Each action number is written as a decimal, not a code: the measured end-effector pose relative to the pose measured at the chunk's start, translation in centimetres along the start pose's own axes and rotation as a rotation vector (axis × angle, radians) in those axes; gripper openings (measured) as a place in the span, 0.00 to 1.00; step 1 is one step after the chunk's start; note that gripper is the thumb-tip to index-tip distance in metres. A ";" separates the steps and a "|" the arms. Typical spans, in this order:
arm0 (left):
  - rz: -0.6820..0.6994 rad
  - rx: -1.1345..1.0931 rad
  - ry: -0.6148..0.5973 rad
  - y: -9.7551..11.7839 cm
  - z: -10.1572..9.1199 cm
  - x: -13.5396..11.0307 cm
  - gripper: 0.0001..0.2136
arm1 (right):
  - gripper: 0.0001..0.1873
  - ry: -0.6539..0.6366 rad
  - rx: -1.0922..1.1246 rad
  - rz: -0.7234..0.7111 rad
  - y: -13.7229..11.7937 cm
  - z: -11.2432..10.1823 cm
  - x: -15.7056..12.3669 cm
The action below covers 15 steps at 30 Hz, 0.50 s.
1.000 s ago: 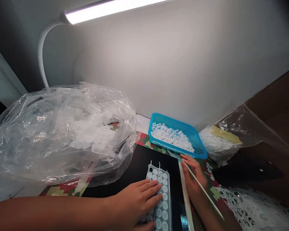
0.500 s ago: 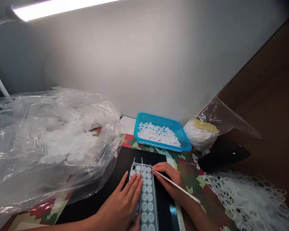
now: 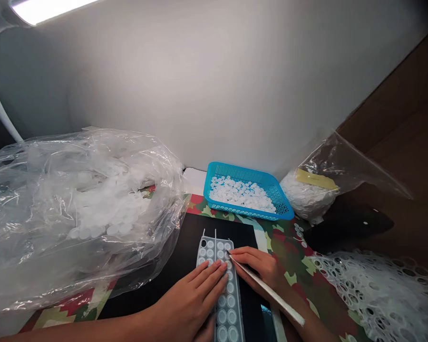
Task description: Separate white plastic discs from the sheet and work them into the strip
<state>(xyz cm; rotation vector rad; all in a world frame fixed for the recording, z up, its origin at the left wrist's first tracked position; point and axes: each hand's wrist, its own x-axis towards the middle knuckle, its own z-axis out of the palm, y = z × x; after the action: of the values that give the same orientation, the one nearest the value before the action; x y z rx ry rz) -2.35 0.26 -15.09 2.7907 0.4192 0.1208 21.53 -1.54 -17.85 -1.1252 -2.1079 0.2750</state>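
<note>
A: In the head view, what is the left hand [image 3: 196, 297] doing?

B: It lies flat, palm down, fingers straight and close together, pressing on a grey cell tray [image 3: 214, 249]. It grips nothing.

A: And where is that tray?

B: Near the middle, at the lower edge of the view, on a black mat [image 3: 174, 266]. It is a narrow strip with rows of round cells, running from near to far. The left hand covers its left side.

A: The right hand [image 3: 262, 268]?

B: It pinches a thin white stick [image 3: 271, 294] between thumb and fingers. The stick's tip touches the far right corner of the tray, and its tail slants back to the near right over the wrist.

A: What is around them?

B: The mat lies on a red and green patterned table cover [image 3: 292, 266]. Beyond it, against the wall, a blue basket [image 3: 249, 214] holds small white discs [image 3: 240, 194]. A few loose discs lie on the cover just right of the basket.

A: And the sides?

B: On the left, a large clear plastic bag [image 3: 74, 204] is full of white discs. On the far right, a smaller clear bag [image 3: 317, 190] holds more, just beside the basket. On the near right, a white punched sheet [image 3: 374, 289] is full of round holes. A lit lamp [image 3: 39, 7] hangs at the top left.
</note>
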 end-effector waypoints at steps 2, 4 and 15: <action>-0.006 -0.012 -0.040 0.0 -0.2 0.1 0.31 | 0.08 -0.007 -0.033 -0.021 0.0 -0.1 -0.1; -0.005 -0.021 -0.063 0.0 -0.4 0.3 0.32 | 0.08 -0.006 -0.072 -0.052 -0.1 -0.2 0.0; 0.002 -0.059 -0.063 -0.1 0.1 0.2 0.27 | 0.13 0.134 -0.379 -0.066 -0.7 1.3 0.7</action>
<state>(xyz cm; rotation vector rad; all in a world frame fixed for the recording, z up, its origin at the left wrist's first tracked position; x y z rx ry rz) -2.20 0.41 -15.25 2.7291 0.3912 0.0447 19.96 -1.24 -18.06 -1.2453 -2.1233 -0.2365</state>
